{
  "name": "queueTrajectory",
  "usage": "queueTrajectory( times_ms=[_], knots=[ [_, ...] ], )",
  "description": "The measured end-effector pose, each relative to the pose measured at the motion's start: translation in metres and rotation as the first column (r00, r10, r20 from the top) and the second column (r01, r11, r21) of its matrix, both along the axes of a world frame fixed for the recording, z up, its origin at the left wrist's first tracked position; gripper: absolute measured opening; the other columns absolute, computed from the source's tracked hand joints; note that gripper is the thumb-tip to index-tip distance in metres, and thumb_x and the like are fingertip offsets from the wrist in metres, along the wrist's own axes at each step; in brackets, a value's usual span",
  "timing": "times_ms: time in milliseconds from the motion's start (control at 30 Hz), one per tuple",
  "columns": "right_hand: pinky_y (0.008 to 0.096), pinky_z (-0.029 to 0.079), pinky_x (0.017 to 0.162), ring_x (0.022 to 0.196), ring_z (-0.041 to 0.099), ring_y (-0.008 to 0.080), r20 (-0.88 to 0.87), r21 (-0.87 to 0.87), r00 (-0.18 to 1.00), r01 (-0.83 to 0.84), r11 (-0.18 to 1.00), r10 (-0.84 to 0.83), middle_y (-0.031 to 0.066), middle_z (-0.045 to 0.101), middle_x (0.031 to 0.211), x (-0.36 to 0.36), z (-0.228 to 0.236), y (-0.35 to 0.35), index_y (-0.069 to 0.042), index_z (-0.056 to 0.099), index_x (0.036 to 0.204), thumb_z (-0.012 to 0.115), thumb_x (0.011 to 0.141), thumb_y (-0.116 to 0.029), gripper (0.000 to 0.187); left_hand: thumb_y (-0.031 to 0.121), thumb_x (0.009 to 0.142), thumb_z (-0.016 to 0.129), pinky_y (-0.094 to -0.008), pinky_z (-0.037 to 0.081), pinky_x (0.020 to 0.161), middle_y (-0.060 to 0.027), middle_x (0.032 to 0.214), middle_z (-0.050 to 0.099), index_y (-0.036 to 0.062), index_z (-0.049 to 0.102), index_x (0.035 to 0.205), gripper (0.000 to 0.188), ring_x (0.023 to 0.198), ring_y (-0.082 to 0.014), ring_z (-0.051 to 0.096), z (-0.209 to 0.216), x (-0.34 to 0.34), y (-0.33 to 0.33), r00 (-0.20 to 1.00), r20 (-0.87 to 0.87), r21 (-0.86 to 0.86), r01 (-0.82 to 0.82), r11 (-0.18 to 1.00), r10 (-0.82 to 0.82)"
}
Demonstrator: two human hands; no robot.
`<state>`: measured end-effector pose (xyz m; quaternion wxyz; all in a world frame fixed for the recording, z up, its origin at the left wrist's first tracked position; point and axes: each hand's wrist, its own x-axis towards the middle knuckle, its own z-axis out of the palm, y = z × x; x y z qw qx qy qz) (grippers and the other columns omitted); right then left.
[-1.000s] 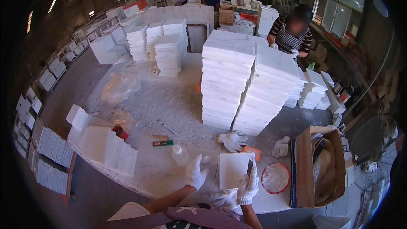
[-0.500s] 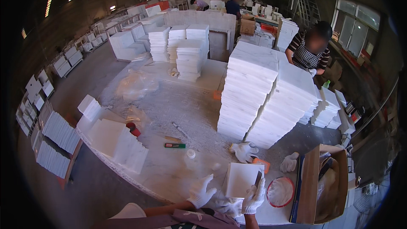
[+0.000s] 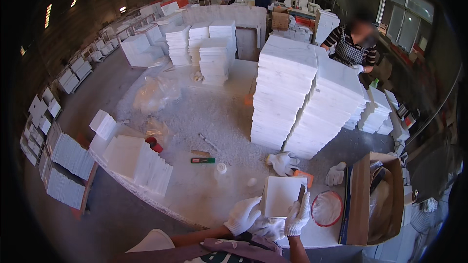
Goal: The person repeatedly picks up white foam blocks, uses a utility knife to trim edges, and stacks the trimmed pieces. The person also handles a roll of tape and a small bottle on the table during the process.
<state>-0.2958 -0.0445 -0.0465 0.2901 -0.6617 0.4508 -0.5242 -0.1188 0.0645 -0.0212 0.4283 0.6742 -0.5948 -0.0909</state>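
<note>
A square white stone tile (image 3: 282,196) lies on the worktable just in front of me, seemingly atop others. My left hand (image 3: 243,216), in a white glove, is at the tile's lower left corner, fingers stretched and thumb apart, gripping nothing I can see. My right hand (image 3: 297,216), also gloved, is at the right edge. Its fingers are pressed together around a dark flat scraper-like blade (image 3: 302,193), which stands up past the fingers; its lower end is hidden. Crumpled white cloth (image 3: 268,228) sits between my wrists. A red-rimmed bowl of white powder or paste (image 3: 327,209) is right of my right hand.
Tall stacks of white slabs (image 3: 285,97) rise ahead. A cardboard box (image 3: 360,199) stands at the right, near loose gloves (image 3: 282,164). A green box (image 3: 203,160), a white round cap (image 3: 221,168) and a red cup (image 3: 154,144) lie leftward. A co-worker (image 3: 353,48) stands beyond the stacks.
My left hand has moved right and come up to the tile's corner. My right hand remains beside the tile with the dark blade. The whole view has shifted slightly.
</note>
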Motion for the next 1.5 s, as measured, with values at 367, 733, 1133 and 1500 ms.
queueTrajectory(
  times_ms=[367, 733, 1133, 1500],
  knots=[
    [0.0244, 0.043, 0.068, 0.074, 0.046, 0.0078, 0.490, 0.636, 0.870, -0.403, 0.658, 0.059, -0.0015, 0.049, 0.088, -0.040, 0.077, 0.024, 0.000, 0.051, 0.131, 0.046, 0.103, -0.009, 0.031, 0.012, 0.086, 0.072, -0.0414, 0.049, 0.095, -0.0134, 0.122, 0.065, 0.0070, 0.059, 0.128, 0.044, 0.111, -0.0327, 0.062, 0.004, -0.002, -0.002, 0.999, -0.018, -0.047, 0.036, 0.998, -0.037],
    [0.0323, 0.054, 0.078, 0.080, 0.064, 0.0150, 0.507, 0.699, 0.855, -0.482, 0.528, 0.108, 0.0052, 0.065, 0.092, -0.055, 0.068, 0.065, -0.004, 0.063, 0.108, 0.059, 0.100, -0.024, 0.023, 0.022, 0.077, 0.082, -0.0452, 0.043, 0.103, -0.0154, 0.136, 0.054, 0.0077, 0.053, 0.136, 0.067, 0.124, -0.0353, 0.052, 0.009, -0.003, -0.083, 0.965, 0.236, -0.010, 0.121, 0.993, -0.115],
    [0.0316, 0.049, 0.079, 0.079, 0.059, 0.0145, 0.552, 0.628, 0.833, -0.450, 0.634, 0.044, 0.0052, 0.063, 0.086, -0.062, 0.056, 0.058, -0.002, 0.064, 0.099, 0.063, 0.097, -0.027, 0.025, 0.020, 0.079, 0.074, -0.0445, 0.044, 0.099, -0.0138, 0.126, 0.059, 0.0078, 0.060, 0.124, 0.048, 0.115, -0.0359, 0.054, 0.008, 0.003, -0.145, 0.964, 0.244, 0.037, 0.097, 0.995, -0.103],
    [0.0243, 0.039, 0.063, 0.067, 0.047, 0.0075, 0.468, 0.674, 0.883, -0.368, 0.641, 0.015, -0.0013, 0.054, 0.075, -0.084, 0.066, 0.048, -0.001, 0.065, 0.101, 0.060, 0.099, -0.022, 0.022, 0.034, 0.086, 0.069, -0.0529, 0.022, 0.119, -0.0164, 0.144, 0.051, 0.0118, 0.055, 0.138, 0.058, 0.141, -0.0347, 0.038, 0.006, 0.001, -0.095, 0.912, 0.379, 0.119, 0.120, 0.986, -0.157]
  ],
)
